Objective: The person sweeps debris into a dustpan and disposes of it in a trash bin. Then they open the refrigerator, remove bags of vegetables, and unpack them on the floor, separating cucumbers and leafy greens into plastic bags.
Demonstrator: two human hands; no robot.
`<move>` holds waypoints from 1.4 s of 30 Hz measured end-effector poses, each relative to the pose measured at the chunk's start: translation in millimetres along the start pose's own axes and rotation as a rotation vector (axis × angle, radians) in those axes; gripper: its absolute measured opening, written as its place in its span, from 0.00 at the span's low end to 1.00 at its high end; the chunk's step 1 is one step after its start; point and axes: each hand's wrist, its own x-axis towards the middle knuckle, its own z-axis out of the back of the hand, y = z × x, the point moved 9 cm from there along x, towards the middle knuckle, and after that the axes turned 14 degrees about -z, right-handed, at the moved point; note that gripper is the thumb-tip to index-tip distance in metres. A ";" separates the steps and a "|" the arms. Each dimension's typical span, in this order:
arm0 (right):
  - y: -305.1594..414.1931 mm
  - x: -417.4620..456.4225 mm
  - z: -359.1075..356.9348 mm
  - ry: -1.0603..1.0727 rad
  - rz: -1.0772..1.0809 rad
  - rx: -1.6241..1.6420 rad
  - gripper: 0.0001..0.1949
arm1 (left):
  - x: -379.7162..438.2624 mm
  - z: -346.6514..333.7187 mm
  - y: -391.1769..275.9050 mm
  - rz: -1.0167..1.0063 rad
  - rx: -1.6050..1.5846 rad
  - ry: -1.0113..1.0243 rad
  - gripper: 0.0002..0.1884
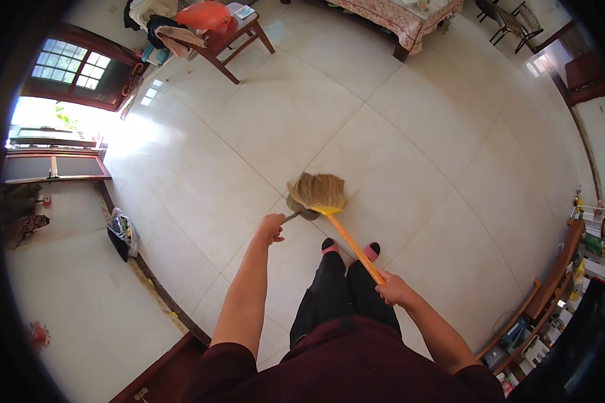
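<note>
My right hand point(395, 288) grips the upper end of a broom's orange handle point(355, 247). The broom's fanned straw bristles point(320, 189) lie over a grey-brown dustpan point(310, 215), hiding much of it. A yellow collar point(327, 209) joins the bristles to the handle. My left hand point(271, 228) is closed around the dustpan's short, thin handle point(292, 217). Both tools are at the pale tiled floor point(408, 151), just ahead of my feet in pink slippers point(372, 251). Whatever the dustpan may contain is covered by the bristles.
Clothes and an orange-red bag point(204, 16) lie on a wooden chair point(239, 30) at the upper left. A cloth-covered table point(403, 30) stands ahead. By the left wall sits a plastic bag point(123, 231), below an open door point(75, 73). Wooden shelving point(554, 272) with goods lines the right.
</note>
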 end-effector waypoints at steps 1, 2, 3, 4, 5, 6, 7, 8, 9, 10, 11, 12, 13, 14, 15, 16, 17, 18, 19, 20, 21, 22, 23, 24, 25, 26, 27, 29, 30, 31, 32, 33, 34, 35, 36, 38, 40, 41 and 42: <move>-2.5 -11.5 6.0 -0.027 0.023 -0.027 0.31 | -7.1 -0.8 5.2 -0.013 -0.025 -0.006 0.12; -4.6 -24.9 12.9 -0.054 0.046 -0.053 0.32 | -13.9 -2.1 8.7 -0.027 -0.049 -0.012 0.12; -7.7 -39.3 19.4 -0.080 0.071 -0.079 0.33 | -23.9 -2.0 9.3 -0.042 -0.073 -0.020 0.11; -12.9 -52.6 27.2 -0.105 0.089 -0.096 0.33 | -32.7 -3.8 6.3 -0.054 -0.090 -0.018 0.10; -19.0 -66.0 36.5 -0.132 0.108 -0.110 0.33 | -42.7 -5.8 2.0 -0.066 -0.103 -0.030 0.09; -26.3 -83.7 49.3 -0.168 0.131 -0.118 0.33 | -53.4 -12.8 -8.8 -0.088 -0.114 -0.036 0.08; -32.9 -99.8 60.2 -0.181 0.133 -0.111 0.33 | -60.2 -19.0 -17.1 -0.107 -0.128 -0.043 0.08; -40.0 -118.7 71.1 -0.197 0.135 -0.101 0.34 | -66.5 -25.6 -24.2 -0.123 -0.142 -0.046 0.07; -48.4 -134.1 82.2 -0.207 0.142 -0.093 0.34 | -73.4 -30.1 -29.4 -0.138 -0.155 -0.056 0.07; -62.4 -148.8 94.6 -0.217 0.144 -0.047 0.34 | -77.8 -39.4 -36.3 -0.151 -0.169 -0.054 0.06; -78.2 -162.6 107.2 -0.228 0.146 0.002 0.34 | -81.3 -50.7 -49.0 -0.178 -0.166 -0.038 0.06; -92.3 -177.5 116.6 -0.241 0.146 0.059 0.34 | -83.7 -62.5 -63.2 -0.207 -0.158 -0.015 0.05; -102.0 -193.9 125.6 -0.233 0.158 0.120 0.34 | -87.5 -74.0 -76.0 -0.231 -0.152 0.000 0.05; -111.2 -211.4 134.3 -0.223 0.170 0.182 0.34 | -91.3 -85.2 -90.1 -0.252 -0.153 0.003 0.05; -121.1 -225.7 142.4 -0.215 0.181 0.247 0.34 | -95.0 -97.7 -105.6 -0.272 -0.153 0.010 0.05; -130.6 -235.4 149.8 -0.185 0.202 0.335 0.33 | -98.1 -110.1 -121.2 -0.292 -0.152 0.017 0.05; -139.8 -243.1 157.2 -0.152 0.225 0.421 0.33 | -100.7 -121.2 -135.8 -0.305 -0.166 0.022 0.05; -149.7 -250.8 166.8 -0.129 0.247 0.514 0.33 | -100.2 -138.4 -154.5 -0.320 -0.179 0.041 0.05; -158.8 -256.0 176.8 -0.125 0.264 0.592 0.33 | -99.3 -153.1 -171.2 -0.332 -0.191 0.055 0.05; -166.4 -260.0 186.9 -0.118 0.284 0.667 0.32 | -97.8 -166.5 -187.2 -0.337 -0.196 0.060 0.05; -176.0 -262.5 197.5 -0.116 0.302 0.749 0.32 | -94.0 -184.9 -204.5 -0.342 -0.197 0.075 0.05; -185.3 -262.0 205.9 -0.080 0.311 0.862 0.32 | -91.5 -197.4 -219.7 -0.346 -0.198 0.083 0.05; -193.4 -259.6 214.9 -0.040 0.324 0.970 0.31 | -87.0 -206.9 -232.4 -0.358 -0.220 0.104 0.06; -203.4 -256.9 224.4 -0.010 0.340 1.087 0.31 | -77.1 -225.0 -245.6 -0.373 -0.238 0.140 0.06; -212.4 -251.6 231.5 0.038 0.371 1.200 0.31 | -65.8 -250.6 -260.8 -0.387 -0.261 0.188 0.07; -224.6 -243.3 238.8 0.079 0.410 1.309 0.32 | -60.2 -278.9 -273.7 -0.380 -0.266 0.214 0.07; -234.7 -235.8 250.5 0.123 0.455 1.406 0.32 | -55.7 -305.4 -284.5 -0.374 -0.279 0.237 0.08; -240.5 -216.9 270.8 0.198 0.449 1.573 0.23 | -39.2 -339.8 -301.6 -0.358 -0.288 0.278 0.09; -234.9 -222.9 285.0 0.131 0.445 1.585 0.26 | -38.7 -361.9 -318.5 -0.351 -0.274 0.289 0.08; -229.3 -230.3 299.9 0.070 0.429 1.602 0.30 | -44.3 -385.0 -337.9 -0.334 -0.255 0.293 0.08; -223.5 -235.7 318.0 -0.017 0.395 1.661 0.22 | -53.4 -410.6 -365.9 -0.342 -0.243 0.314 0.08; -226.8 -243.1 332.7 -0.097 0.347 1.728 0.15 | -65.5 -433.3 -387.1 -0.339 -0.222 0.331 0.07; -235.9 -241.2 341.8 -0.098 0.289 1.809 0.10 | -71.9 -454.7 -406.4 -0.335 -0.195 0.345 0.07; -247.3 -234.1 349.8 -0.097 0.230 1.894 0.06 | -73.5 -479.8 -421.4 -0.325 -0.171 0.364 0.07; -253.9 -226.9 360.0 -0.086 0.182 1.988 0.05 | -73.9 -504.3 -441.0 -0.327 -0.138 0.384 0.07; -261.8 -222.2 390.9 0.008 0.275 2.235 0.07 | -78.2 -554.3 -483.7 -0.338 -0.051 0.460 0.07; -275.9 -220.4 421.3 0.080 0.365 2.441 0.08 | -85.9 -604.4 -522.7 -0.334 -0.003 0.493 0.07; -282.2 -220.1 435.9 0.049 0.366 2.494 0.08 | -87.4 -631.8 -539.7 -0.333 0.019 0.509 0.07; -288.0 -222.4 453.1 0.015 0.368 2.544 0.08 | -82.0 -656.7 -554.2 -0.320 0.031 0.513 0.07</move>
